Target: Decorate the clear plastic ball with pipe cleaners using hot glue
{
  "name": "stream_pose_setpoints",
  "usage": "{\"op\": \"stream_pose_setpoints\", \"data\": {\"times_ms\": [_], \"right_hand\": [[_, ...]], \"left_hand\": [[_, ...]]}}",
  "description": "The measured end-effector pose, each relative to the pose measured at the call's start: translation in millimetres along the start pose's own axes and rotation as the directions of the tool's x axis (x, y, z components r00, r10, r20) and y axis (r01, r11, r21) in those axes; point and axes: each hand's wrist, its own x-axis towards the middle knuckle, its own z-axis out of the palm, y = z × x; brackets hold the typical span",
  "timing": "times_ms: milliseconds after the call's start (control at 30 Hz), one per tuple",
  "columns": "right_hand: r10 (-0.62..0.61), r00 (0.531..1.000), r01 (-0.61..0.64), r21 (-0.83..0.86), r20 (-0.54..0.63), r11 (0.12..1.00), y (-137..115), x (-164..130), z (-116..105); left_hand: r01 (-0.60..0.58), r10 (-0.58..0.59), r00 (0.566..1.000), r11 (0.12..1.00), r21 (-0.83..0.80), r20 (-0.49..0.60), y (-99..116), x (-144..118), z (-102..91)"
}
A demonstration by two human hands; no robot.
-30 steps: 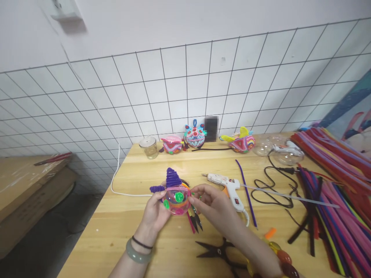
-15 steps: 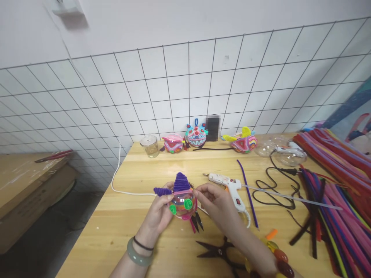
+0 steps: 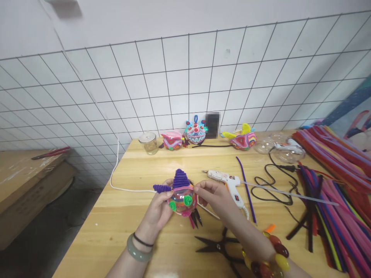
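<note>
A clear plastic ball ornament with green spiral eyes, a pink strip and purple pipe-cleaner ears is held up over the table. My left hand grips it from the left, the thumb lying by the flatter purple ear. The fingers of my right hand pinch at the pink edge on its right side; whether a small piece sits between the fingertips is hidden. Black and pink strips hang beneath the ball. Close by on the right lies a white hot glue gun, a glue stick in its back. Black scissors rest below my right forearm.
Along the wall stand a lidded glass jar, finished ornaments such as a blue monster-faced ball, and clear plastic balls. Bundles of coloured pipe cleaners cover the right side. A purple pipe cleaner and a black cable lie nearer.
The camera view has shifted slightly. Both hands keep nearly the same hold on the ornament, with no clear change to it.
</note>
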Motion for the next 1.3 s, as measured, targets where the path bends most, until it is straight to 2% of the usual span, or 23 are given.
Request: {"op": "stream_pose_setpoints", "data": {"times_ms": [300,567,900,1067,1300], "right_hand": [[0.197,0.978,-0.205,0.137,0.073,0.969,-2.1,0.5,-2.5],[0.255,0.953,-0.291,0.267,0.163,0.919,1.1,0.5,-3.0],[0.302,0.898,-0.415,0.393,0.320,0.820,-2.7,0.3,-5.4],[0.281,0.914,-0.390,0.440,0.294,0.809,-1.1,2.7,-8.5],[0.179,0.975,-0.217,0.418,0.131,0.882,2.7,1.3,-6.9]], "left_hand": [[0.012,-0.012,1.000,0.999,-0.031,0.001,1.3,0.4,2.3],[0.081,-0.082,0.997,0.995,-0.051,-0.007,1.4,0.6,0.6],[0.223,-0.225,0.974,0.971,-0.085,-0.015,4.9,1.4,-4.3],[0.260,-0.267,0.963,0.955,-0.144,-0.026,4.4,4.5,-5.4],[0.285,-0.302,0.943,0.950,-0.129,-0.140,6.5,3.8,0.5]]}}
